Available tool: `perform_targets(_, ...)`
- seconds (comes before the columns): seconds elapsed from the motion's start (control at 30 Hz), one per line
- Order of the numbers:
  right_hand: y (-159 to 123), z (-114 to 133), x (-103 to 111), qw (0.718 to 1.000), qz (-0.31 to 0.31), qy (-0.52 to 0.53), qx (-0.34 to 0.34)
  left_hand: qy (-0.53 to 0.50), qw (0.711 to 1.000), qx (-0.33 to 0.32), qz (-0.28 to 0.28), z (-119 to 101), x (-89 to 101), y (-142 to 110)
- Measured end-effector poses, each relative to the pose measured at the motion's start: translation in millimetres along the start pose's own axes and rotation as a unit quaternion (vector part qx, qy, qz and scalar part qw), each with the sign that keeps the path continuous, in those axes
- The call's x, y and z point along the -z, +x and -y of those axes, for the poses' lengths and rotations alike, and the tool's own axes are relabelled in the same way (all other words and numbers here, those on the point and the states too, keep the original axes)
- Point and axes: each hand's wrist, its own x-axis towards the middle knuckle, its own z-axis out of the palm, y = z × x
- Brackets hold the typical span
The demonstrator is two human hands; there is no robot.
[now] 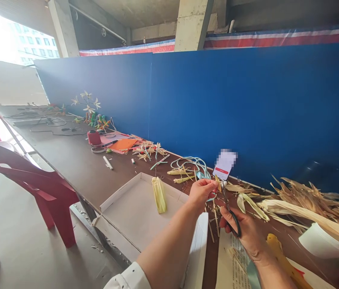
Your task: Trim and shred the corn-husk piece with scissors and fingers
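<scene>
My left hand (199, 193) pinches a small yellowish piece of corn husk (218, 183) between thumb and fingers. Its blunt edges are too small to make out clearly. In my right hand (244, 228) is a pair of scissors (236, 221) with black handles, my fingers through the loops. The blades point up and away, right beside the husk piece. Below my left forearm, a shallow white box lid (136, 200) lies on the table with a pale green bundle of corn husk (159, 195) in it.
A phone (225, 165) leans against the blue partition (247, 104). Dried husks (316, 196) and a white bowl (322, 241) are at the right. Husk flowers (157, 150), orange paper (123, 144) and a red thread spool (94, 138) lie farther left. A red chair (45, 188) stands beside the table.
</scene>
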Motion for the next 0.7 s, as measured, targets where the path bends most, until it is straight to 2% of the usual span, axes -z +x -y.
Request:
perform_targets(0.13,-1.5,3.2,-3.3,1.000,0.011,-0.021,0.002,0.008,1.000,-0.014,-0.011,5.0,-0.6,2.8)
perform_targets(0.53,-1.7,7.5,-3.6,0.999,-0.014,-0.045,0.004,0.085,0.995,-0.028,-0.045,10.3,-2.8,6.8)
perform_targets(0.7,-2.9,4.1,-8.8,0.997,-0.058,-0.049,0.033,0.088,0.995,-0.031,-0.045,13.1,-4.9,7.1)
